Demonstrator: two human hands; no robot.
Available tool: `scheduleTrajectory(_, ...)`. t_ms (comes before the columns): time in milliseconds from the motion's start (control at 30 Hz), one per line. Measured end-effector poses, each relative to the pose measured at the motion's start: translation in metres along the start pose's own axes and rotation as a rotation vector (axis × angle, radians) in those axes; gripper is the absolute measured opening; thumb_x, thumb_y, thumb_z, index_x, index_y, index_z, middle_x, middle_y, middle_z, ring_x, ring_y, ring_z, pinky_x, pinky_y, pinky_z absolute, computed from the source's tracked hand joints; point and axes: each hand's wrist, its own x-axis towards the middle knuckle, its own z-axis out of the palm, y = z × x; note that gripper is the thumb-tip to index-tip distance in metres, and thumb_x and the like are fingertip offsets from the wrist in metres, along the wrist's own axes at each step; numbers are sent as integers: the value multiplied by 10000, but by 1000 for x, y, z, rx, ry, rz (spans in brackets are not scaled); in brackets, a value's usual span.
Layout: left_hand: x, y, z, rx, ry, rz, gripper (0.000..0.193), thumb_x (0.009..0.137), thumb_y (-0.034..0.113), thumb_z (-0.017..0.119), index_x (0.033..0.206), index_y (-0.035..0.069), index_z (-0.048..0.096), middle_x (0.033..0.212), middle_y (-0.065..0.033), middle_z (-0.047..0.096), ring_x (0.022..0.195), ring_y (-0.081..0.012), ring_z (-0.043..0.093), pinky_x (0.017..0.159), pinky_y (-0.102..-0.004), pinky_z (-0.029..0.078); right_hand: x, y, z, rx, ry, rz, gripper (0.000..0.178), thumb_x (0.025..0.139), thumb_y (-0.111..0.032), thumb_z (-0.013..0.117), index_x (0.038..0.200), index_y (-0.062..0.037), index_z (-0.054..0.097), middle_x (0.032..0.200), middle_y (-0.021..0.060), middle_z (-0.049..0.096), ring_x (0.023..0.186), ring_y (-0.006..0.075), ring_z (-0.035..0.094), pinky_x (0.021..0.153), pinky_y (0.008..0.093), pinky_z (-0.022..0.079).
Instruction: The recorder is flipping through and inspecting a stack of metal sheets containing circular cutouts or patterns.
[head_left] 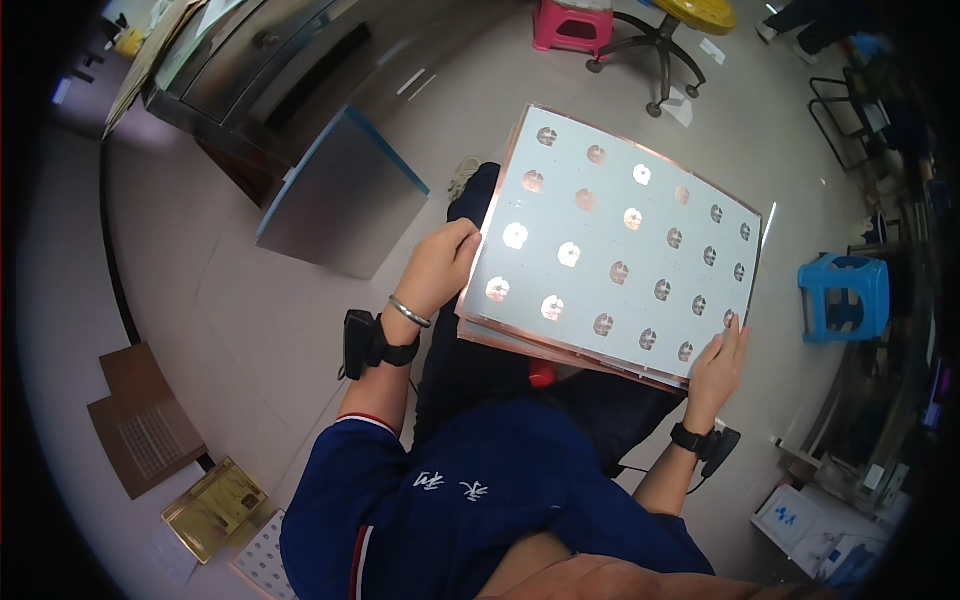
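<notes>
Navy shirt (490,450) of the person, foreground, lower centre. Left to right: brown cardboard (150,425); a gold-coloured panel (213,510) just beside it; a metal cabinet (225,95); a grey, blue-edged panel (340,205) above pale tiled floor (255,340). The left hand (438,268), fingers clasping, holds the left edge of a copper-edged stack (605,235) over the thighs, its pale face bearing rows of shiny motifs. Beyond stand a pink stool (572,28) and yellow-seated wheeled stool (698,12). The right hand's (715,370) fingers touch the stack's lower right corner; whether they grip cannot be told. Far right: a blue stool (845,298).
</notes>
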Motion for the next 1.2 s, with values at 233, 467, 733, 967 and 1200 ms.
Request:
scheduleTrajectory(233,-4,22,-5,242,78,130,178,866,123,509,833,-24,605,733,-160,593,655,-304,571,616,-333,451,-3,1,-2,-19,10,-30,406,903,-119,421,1304,-58,425,1325,280,379,1237,423,362,1015,451,316)
scheduleTrajectory(467,-5,21,-11,-455,-23,-177,209,925,198,498,903,2,568,736,-5,572,673,-47,521,585,-185,417,-4,1,-2,59,11,21,396,909,-127,406,1299,-67,439,1325,276,383,1237,420,363,1019,444,313)
scheduleTrajectory(733,-19,36,1,-800,-87,-177,291,882,195,582,1059,-14,485,979,-66,572,893,-81,529,798,-233,437,0,12,0,514,-8,147,413,901,-146,459,1297,-32,436,1310,198,448,1238,330,407,995,376,344)
scheduleTrajectory(967,-24,18,3,-889,-89,-81,326,841,121,633,1089,-26,480,1034,-72,571,957,-93,528,841,-246,427,2,23,0,904,102,289,401,931,-125,438,1310,3,407,1274,177,478,1123,204,498,935,301,399)
scheduleTrajectory(1200,-20,-6,0,-753,5,-9,336,832,116,642,1093,-29,486,1044,-80,575,947,-101,538,837,-246,433,12,34,-20,1362,26,469,383,949,-130,431,1303,14,405,1130,153,557,993,159,558,847,271,451)
